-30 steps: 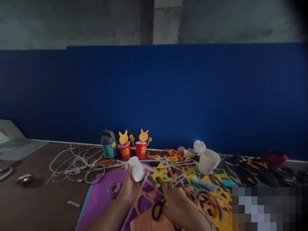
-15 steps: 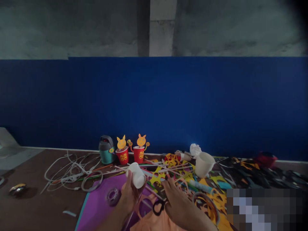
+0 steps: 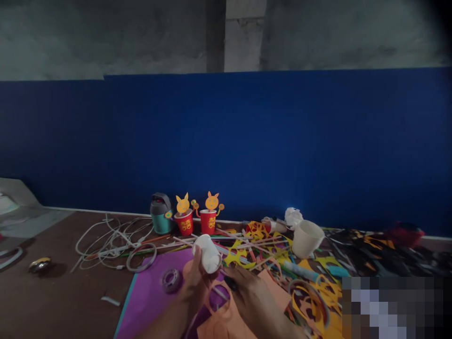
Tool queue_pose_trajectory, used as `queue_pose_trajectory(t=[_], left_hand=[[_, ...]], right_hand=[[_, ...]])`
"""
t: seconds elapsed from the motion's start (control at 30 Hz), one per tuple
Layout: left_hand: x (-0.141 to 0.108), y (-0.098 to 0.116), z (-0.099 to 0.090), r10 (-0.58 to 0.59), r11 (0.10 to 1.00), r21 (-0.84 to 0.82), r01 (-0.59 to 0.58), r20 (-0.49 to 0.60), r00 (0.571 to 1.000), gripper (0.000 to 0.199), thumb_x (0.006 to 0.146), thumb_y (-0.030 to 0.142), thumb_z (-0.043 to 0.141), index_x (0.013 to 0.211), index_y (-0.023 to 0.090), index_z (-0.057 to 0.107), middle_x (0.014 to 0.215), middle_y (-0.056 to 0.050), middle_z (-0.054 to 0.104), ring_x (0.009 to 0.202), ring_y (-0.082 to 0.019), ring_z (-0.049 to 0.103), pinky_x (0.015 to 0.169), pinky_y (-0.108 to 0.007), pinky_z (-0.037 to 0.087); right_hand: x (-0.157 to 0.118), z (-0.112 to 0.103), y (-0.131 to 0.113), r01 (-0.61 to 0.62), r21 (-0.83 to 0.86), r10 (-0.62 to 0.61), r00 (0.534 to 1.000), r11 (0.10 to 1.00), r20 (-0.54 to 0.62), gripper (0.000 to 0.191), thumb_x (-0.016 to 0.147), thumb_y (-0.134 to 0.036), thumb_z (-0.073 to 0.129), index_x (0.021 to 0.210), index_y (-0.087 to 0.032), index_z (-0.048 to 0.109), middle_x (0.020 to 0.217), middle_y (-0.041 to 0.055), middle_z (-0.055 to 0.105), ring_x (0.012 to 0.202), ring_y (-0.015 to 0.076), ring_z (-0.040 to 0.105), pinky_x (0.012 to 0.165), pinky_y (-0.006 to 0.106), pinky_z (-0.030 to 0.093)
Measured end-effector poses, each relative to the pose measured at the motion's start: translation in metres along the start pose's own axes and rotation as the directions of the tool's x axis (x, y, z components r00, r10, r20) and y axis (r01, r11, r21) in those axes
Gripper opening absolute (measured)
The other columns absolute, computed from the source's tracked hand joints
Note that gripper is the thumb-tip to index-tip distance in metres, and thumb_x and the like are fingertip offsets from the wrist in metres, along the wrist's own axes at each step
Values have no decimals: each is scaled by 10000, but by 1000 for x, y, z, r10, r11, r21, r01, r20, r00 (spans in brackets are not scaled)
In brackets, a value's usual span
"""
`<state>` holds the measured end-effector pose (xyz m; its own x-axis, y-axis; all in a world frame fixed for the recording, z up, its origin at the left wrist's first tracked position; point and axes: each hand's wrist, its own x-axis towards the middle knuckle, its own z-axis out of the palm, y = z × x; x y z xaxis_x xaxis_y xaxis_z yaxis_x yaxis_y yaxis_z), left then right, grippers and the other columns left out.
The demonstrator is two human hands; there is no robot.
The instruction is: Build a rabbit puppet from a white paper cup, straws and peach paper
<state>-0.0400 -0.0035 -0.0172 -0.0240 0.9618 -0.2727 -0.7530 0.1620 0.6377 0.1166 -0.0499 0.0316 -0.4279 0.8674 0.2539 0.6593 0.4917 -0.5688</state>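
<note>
My left hand (image 3: pixel 196 278) is wrapped round a white paper cup (image 3: pixel 207 254), which is tilted over the purple sheet (image 3: pixel 150 292). Just right of the cup, my right hand (image 3: pixel 247 289) is closed on black-handled scissors (image 3: pixel 230 283), whose tip is near the cup's end. Orange paper (image 3: pixel 226 325) with cut-out holes lies under both hands. A roll of tape (image 3: pixel 171 280) rests on the purple sheet, left of my left hand.
Two red cups with paper cat figures (image 3: pixel 184 222) stand at the back beside a teal container (image 3: pixel 161 220). White cables (image 3: pixel 106 245) lie left. A white cup (image 3: pixel 307 238), yellow scraps (image 3: pixel 236 254) and a tape ring (image 3: pixel 326 310) are on the right.
My right hand has moved closer to the white paper cup and now holds the scissors, which were lying beside it. The view has shifted slightly, and more orange paper shows right of that hand.
</note>
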Motion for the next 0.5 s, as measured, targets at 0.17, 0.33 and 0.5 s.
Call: queue_pose_trajectory(t=[0.17, 0.33, 0.5], left_hand=[[-9, 1, 11, -1, 1000, -31, 1, 12, 1000, 316, 826, 379, 628, 1012, 124, 634, 710, -39, 696, 616, -167, 673, 547, -233, 550], [-5, 0, 7, -14, 1000, -13, 15, 4, 1000, 300, 834, 383, 619, 994, 129, 619, 690, -36, 685, 600, -161, 667, 574, -257, 562], [-1, -5, 5, 48, 998, 30, -47, -35, 998, 354, 793, 368, 671, 1059, 148, 590, 755, -40, 701, 607, -164, 665, 560, -264, 550]], right_hand=[[-1, 3, 3, 38, -17, -38, 999, 999, -25, 362, 843, -73, 406, 1136, -199, 576, 1038, 78, 650, 920, 204, 611, 813, 309, 479], [0, 5, 6, 64, -46, -65, 998, 997, -20, 371, 828, -60, 410, 1131, -185, 583, 1078, 96, 649, 962, 211, 601, 837, 316, 479], [-1, 7, 6, 43, -1, -43, 999, 999, -33, 340, 826, -75, 419, 1094, -179, 601, 1043, 100, 667, 951, 214, 607, 841, 315, 474]])
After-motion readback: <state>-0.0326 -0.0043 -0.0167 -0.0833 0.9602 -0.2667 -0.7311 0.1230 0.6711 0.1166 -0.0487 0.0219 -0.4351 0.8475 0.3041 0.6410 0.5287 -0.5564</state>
